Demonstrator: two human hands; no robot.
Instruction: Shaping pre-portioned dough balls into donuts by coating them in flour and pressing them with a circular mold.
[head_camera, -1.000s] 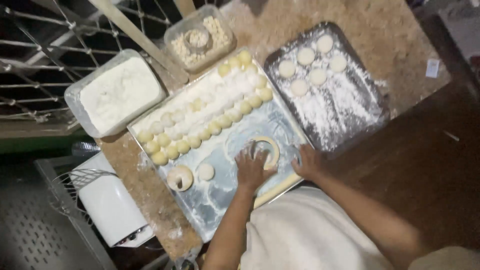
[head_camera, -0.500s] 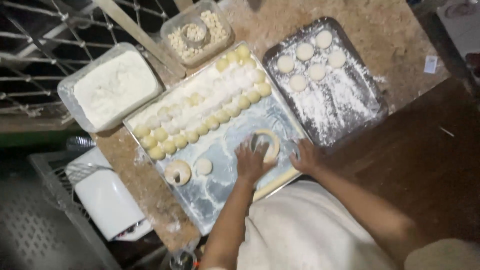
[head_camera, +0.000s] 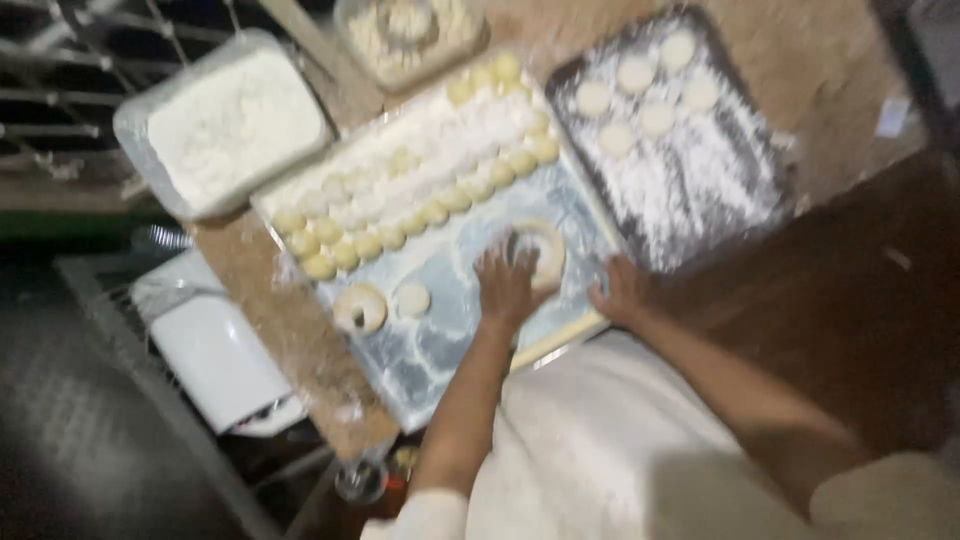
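Only 1 view is showing here: the head camera is looking steeply down from above the person's own chest onto a brown worktop (head_camera: 820, 70). It is sitting at roughly arm's reach, taking in both forearms, the floured metal tray (head_camera: 440, 340) at centre, a dark baking tray (head_camera: 740, 200) toward the upper right and a flour tub (head_camera: 130, 120) at upper left. The frame is tilting, so tray edges are running diagonally, and it is blurring. No second view is sharing the scene.
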